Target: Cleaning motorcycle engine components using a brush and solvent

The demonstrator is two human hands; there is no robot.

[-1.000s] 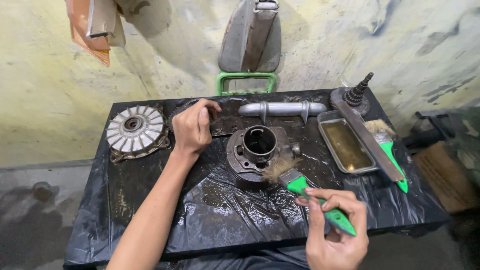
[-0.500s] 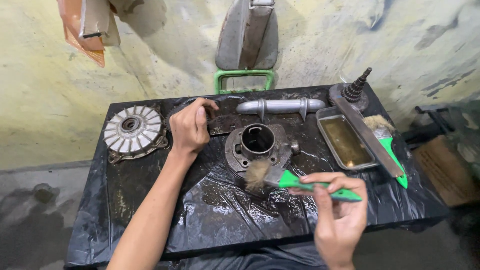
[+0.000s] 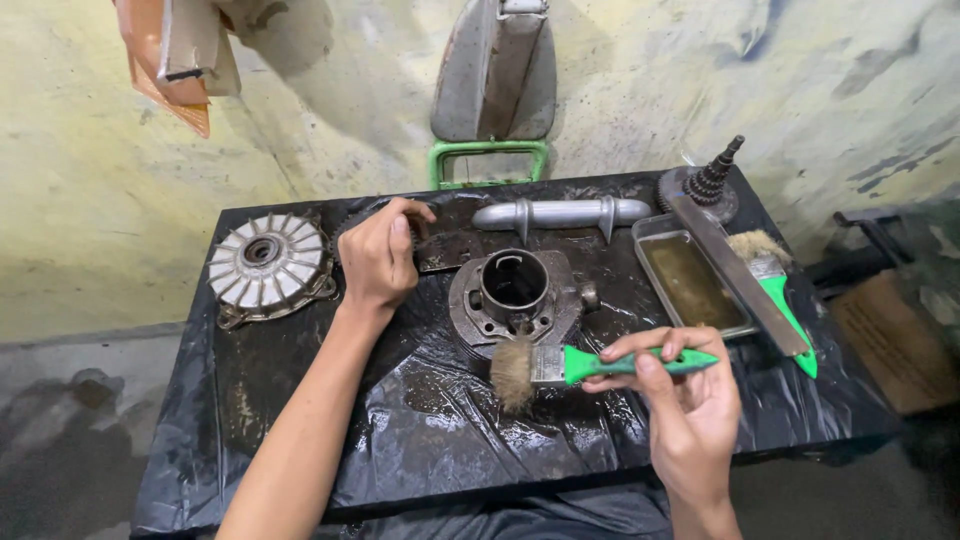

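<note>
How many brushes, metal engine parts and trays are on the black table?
Green-handled brushes: 2, one in the right hand at, one by the tray at
Metal parts: 6
Trays: 1
Total: 9

Both forearms are bare from the lower edge of the frame up to the wrists, with no sleeve, cuff, glove, watch or band showing on either. The left hand (image 3: 378,255), in the upper middle-left of the frame, is slim with short, plain nails and no ring, and its long, lean forearm runs in from the lower left. The right hand (image 3: 680,400), at lower right, is likewise ungloved and ringless, with a visible thumbnail, trimmed short, and pronounced knuckles, on a shorter stretch of bare wrist
</note>
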